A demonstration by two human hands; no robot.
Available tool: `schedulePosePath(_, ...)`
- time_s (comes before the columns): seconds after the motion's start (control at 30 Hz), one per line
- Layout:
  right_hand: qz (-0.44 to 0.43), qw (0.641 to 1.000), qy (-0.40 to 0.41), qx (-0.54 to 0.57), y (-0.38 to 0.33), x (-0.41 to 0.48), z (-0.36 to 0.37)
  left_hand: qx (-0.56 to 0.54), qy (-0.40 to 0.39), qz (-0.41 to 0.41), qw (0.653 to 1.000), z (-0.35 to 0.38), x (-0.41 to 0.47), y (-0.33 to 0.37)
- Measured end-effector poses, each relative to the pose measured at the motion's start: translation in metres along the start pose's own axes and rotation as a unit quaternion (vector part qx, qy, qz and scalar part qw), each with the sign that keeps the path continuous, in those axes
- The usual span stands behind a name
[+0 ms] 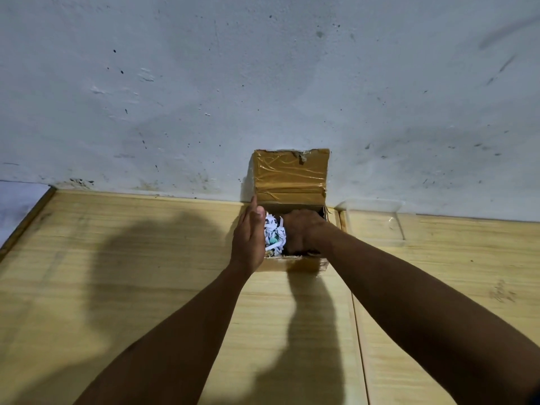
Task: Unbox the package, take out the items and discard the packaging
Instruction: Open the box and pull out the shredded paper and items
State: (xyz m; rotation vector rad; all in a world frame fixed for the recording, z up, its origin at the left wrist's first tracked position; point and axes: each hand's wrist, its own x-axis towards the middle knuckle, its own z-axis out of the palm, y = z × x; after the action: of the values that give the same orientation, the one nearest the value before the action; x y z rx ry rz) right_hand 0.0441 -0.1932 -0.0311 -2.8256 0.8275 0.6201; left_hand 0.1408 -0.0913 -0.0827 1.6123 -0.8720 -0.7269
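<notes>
A small cardboard box (292, 264) stands on the wooden table against the wall, its taped lid (290, 175) flipped up and leaning on the wall. White shredded paper (273, 233) fills the inside, with a small teal bit showing in it. My left hand (248, 241) lies flat against the box's left side, fingers straight. My right hand (302, 232) reaches down into the box's right half, fingers curled into the filling. What those fingers hold is hidden.
A clear plastic tray (377, 223) sits on the table right of the box, close to the wall. The light wooden tabletop (146, 287) runs to a left edge (26, 226). The stained white wall (263, 83) rises right behind the box.
</notes>
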Motion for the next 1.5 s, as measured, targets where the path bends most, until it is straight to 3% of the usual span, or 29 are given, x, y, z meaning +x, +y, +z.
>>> schedulePosePath(0.1, -0.009, 1.0, 0.003, -0.021, 0.001, -0.012, -0.024, -0.002, 0.004, -0.021, 1.0, -0.004, -0.003, 0.008)
schedulePosePath(0.27, -0.027, 0.995, 0.096, -0.022, 0.002, -0.046, -0.049, -0.016, 0.028, -0.068, 0.997, -0.024, -0.012, 0.018)
schedulePosePath(0.5, -0.108, 0.955, 0.274, 0.022, -0.021, -0.125, -0.024, 0.153, 0.031, -0.034, 0.987, -0.05, -0.083, -0.004)
schedulePosePath(0.6, -0.113, 0.965, 0.232, 0.04, -0.035, -0.152, 0.019, 0.317, -0.029, 0.042, 0.947, -0.055, -0.12, -0.044)
schedulePosePath(0.67, -0.084, 0.986, 0.145, 0.019, -0.045, -0.163, 0.047, 0.418, -0.072, 0.04, 0.905, -0.051, -0.142, -0.058)
schedulePosePath(0.77, -0.032, 0.999, 0.022, 0.014, -0.053, -0.168, 0.087, 0.495, -0.122, 0.044, 0.859, -0.042, -0.167, -0.07)
schedulePosePath(0.87, 0.002, 0.999, 0.018, 0.047, -0.054, -0.166, 0.114, 0.532, -0.13, 0.057, 0.835, -0.039, -0.18, -0.087)
schedulePosePath(1.27, 0.027, 0.986, 0.115, 0.118, -0.059, -0.165, 0.161, 0.549, -0.126, 0.093, 0.821, -0.043, -0.185, -0.096)
schedulePosePath(1.5, 0.012, 0.988, 0.06, 0.145, -0.049, -0.167, 0.149, 0.535, -0.119, 0.091, 0.832, -0.042, -0.183, -0.093)
